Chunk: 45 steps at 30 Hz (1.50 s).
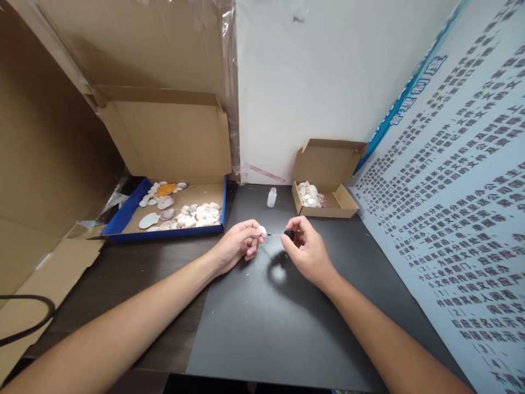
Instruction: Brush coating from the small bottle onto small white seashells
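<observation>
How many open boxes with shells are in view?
2: the blue-sided box left of and beyond the left hand, and the small brown box beyond the right hand.

The table (118, 268) carries a blue box (164, 236) at left. Mid-frame, its grey mat (262, 328) bears a bottle (271, 198) and carton (330, 211).

The left forearm (135, 313) and right forearm (371, 325) are both bare and smooth, broadest toward the lower edge and tapering evenly to slim, uncovered wrists (214, 259). The left grip (238, 246) and right grip (308, 249) are ungloved human hands with slender fingers (246, 225); finer details of the nails are too small to tell.
</observation>
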{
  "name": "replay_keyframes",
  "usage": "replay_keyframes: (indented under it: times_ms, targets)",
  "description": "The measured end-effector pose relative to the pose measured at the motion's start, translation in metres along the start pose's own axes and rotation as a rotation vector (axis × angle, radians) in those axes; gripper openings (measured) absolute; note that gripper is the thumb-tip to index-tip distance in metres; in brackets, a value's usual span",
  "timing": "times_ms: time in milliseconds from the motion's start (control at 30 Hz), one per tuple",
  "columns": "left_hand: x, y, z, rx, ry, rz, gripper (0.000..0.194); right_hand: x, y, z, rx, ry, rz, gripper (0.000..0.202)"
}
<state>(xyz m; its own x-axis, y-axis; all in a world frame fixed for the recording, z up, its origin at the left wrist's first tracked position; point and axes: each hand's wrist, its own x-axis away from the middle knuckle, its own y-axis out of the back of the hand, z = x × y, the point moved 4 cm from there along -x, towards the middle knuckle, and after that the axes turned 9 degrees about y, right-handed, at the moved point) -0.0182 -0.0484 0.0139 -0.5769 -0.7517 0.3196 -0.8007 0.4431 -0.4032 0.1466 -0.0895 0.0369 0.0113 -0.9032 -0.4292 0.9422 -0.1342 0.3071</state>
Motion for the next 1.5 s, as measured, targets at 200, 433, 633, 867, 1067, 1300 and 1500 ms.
replay_keyframes:
  times_ms: [200,433,633,867,1067,1300,1500]
  targets:
    - [0.000,0.000,0.001,-0.013,0.015,-0.006,0.015,0.000,-0.003,-0.009,-0.216,-0.095,0.000,0.022]
    - [-0.001,-0.001,0.001,-0.020,0.003,0.003,0.014,0.001,-0.003,-0.008,-0.178,-0.095,0.001,0.021]
    - [-0.002,-0.001,0.001,-0.031,-0.001,-0.005,0.015,-0.001,-0.002,-0.012,-0.204,-0.128,-0.041,0.024]
    - [-0.001,0.000,0.003,0.002,0.012,0.004,0.014,-0.003,-0.001,-0.008,-0.308,-0.112,-0.042,0.023]
    - [-0.002,0.000,0.003,-0.004,0.018,-0.005,0.015,-0.001,0.000,-0.004,-0.127,-0.026,-0.039,0.019]
    - [-0.003,0.001,0.004,-0.018,0.015,-0.003,0.016,-0.002,0.002,-0.009,-0.183,-0.058,-0.095,0.022]
    - [-0.002,0.000,0.003,-0.035,0.009,-0.011,0.018,-0.004,0.001,-0.011,-0.347,-0.099,-0.083,0.021]
